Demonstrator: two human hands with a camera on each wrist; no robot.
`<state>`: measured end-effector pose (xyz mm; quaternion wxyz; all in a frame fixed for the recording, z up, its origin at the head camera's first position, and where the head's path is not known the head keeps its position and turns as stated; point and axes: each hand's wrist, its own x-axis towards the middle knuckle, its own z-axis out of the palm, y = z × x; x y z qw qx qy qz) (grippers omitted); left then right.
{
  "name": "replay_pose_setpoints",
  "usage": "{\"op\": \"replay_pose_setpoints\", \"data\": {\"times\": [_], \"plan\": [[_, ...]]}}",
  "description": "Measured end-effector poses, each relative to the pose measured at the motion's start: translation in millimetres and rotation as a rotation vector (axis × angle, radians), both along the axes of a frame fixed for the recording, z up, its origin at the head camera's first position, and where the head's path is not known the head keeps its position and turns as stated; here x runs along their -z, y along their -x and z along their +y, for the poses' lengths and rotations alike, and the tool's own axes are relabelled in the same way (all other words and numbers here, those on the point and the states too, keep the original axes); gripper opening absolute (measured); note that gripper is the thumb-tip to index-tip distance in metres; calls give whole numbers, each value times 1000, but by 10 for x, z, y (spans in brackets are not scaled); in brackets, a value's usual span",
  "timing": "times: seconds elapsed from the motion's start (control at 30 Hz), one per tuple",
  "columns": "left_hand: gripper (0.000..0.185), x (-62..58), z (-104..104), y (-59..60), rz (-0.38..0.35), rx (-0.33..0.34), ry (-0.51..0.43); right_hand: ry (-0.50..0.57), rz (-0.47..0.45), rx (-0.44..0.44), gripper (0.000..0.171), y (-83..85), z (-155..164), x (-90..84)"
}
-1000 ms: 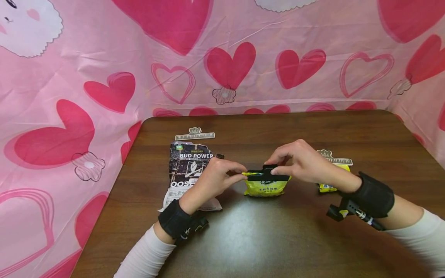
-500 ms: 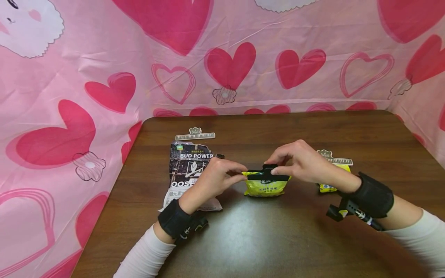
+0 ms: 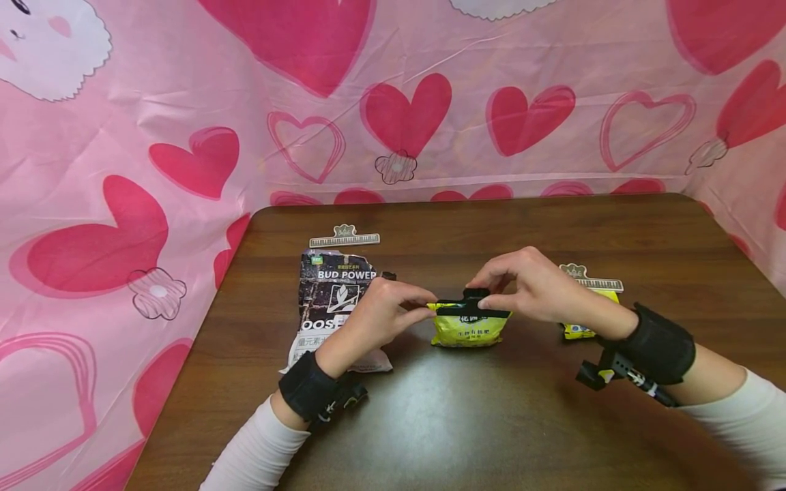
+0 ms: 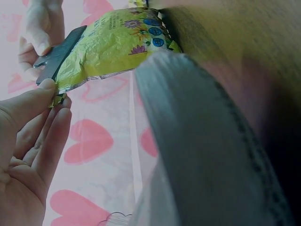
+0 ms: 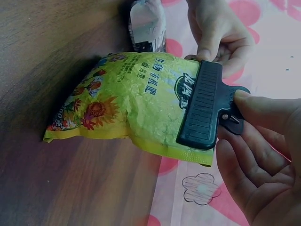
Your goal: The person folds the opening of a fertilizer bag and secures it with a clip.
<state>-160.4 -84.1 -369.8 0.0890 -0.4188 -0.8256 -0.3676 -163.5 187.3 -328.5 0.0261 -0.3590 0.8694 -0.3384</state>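
Observation:
A small yellow fertilizer bag stands upright in the middle of the table, its floral print showing in the right wrist view. Across its top lies a black bag clip, bars over both faces of the bag. My right hand pinches the clip's handles between thumb and fingers. With thumb and fingertips, my left hand pinches the bag's top left corner, right at the clip's end. In the left wrist view, a bit of yellow bag pokes out below the left thumb.
A black and white "BUD POWER" bag lies at the left, partly behind the left forearm. Behind it is a piano-key clip. A second piano-key clip lies by another yellow bag, partly hidden by the right wrist. A heart-patterned cloth surrounds the table.
The black clip's bars have come closer together on the bag's top, and its handles stand a little farther apart. Both hands stay almost where they were.

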Motion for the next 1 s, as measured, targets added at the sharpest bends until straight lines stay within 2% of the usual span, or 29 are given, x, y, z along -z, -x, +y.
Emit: {"op": "replay_pose_setpoints", "data": {"times": [0.67, 0.87, 1.0], "plan": [[13, -5, 10, -8, 35, 11, -3, 64, -69, -42, 31, 5, 55, 55], [14, -3, 26, -6, 44, 13, -1, 57, -103, -28, 33, -9, 91, 91], [16, 0, 29, -3, 46, 17, 0, 39, -92, -20, 34, -17, 125, 121]]}}
